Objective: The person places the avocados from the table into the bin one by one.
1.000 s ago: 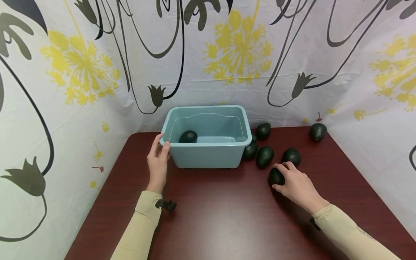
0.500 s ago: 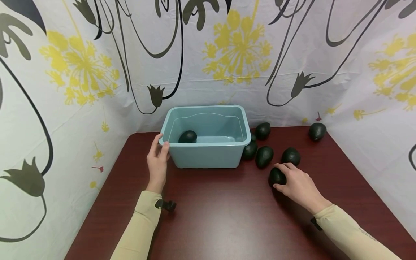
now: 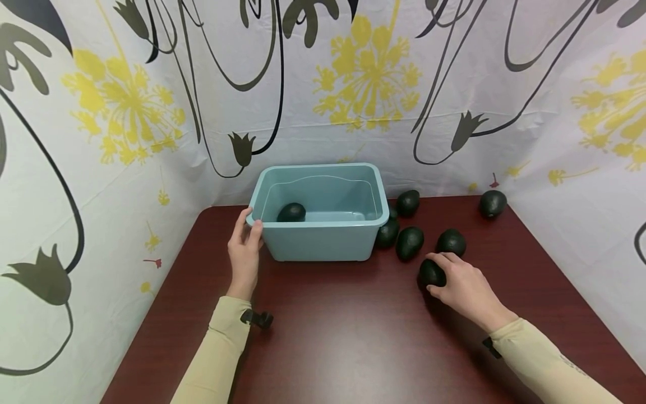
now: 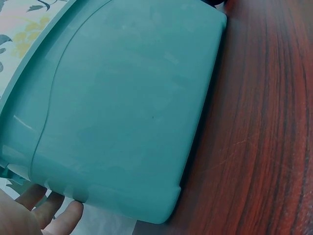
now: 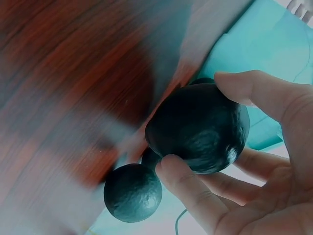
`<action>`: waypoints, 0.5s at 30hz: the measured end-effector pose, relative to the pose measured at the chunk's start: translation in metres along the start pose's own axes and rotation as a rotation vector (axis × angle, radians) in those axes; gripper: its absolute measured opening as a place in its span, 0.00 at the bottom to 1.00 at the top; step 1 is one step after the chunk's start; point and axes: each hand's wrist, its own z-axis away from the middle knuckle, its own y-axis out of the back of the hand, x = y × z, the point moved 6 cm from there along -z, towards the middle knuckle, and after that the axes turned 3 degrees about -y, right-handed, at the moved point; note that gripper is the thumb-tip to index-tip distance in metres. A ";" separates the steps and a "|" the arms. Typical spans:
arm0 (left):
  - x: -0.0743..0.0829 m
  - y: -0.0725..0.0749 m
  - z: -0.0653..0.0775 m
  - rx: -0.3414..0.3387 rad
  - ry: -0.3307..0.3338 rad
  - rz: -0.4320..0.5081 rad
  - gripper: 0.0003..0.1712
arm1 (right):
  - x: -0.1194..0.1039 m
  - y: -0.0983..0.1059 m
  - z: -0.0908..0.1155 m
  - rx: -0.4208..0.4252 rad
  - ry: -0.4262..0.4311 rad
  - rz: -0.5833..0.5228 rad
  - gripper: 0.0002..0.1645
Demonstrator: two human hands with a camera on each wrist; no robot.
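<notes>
My right hand (image 3: 466, 289) grips a dark green avocado (image 3: 432, 273) between thumb and fingers, low over the table at the right. In the right wrist view the thumb and fingertips pinch that avocado (image 5: 198, 128) from both sides. My left hand (image 3: 244, 261) holds the left end of a light blue plastic bin (image 3: 319, 242), thumb at the front rim and fingers at its side. In the left wrist view several fingertips touch the bin's end wall (image 4: 112, 117). One avocado (image 3: 291, 212) lies inside the bin at the left.
Beside the bin's right side lie several avocados, one (image 3: 410, 243) in front and one (image 3: 407, 202) behind. Another avocado (image 3: 451, 242) sits just beyond my right hand. A lone avocado (image 3: 492, 203) rests near the far right corner of the dark red table (image 3: 353, 336). Patterned cloth (image 3: 323, 134) stands behind.
The right hand and its avocado have shifted very slightly to the right. The left hand and the bin look the same.
</notes>
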 end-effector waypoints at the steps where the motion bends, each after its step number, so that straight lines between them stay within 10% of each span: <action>1: 0.000 0.000 0.000 0.001 0.000 0.000 0.31 | 0.000 0.001 0.000 -0.002 -0.001 -0.003 0.39; 15: -0.001 0.000 0.000 0.011 0.002 -0.013 0.31 | 0.000 0.007 -0.001 -0.030 -0.040 -0.036 0.39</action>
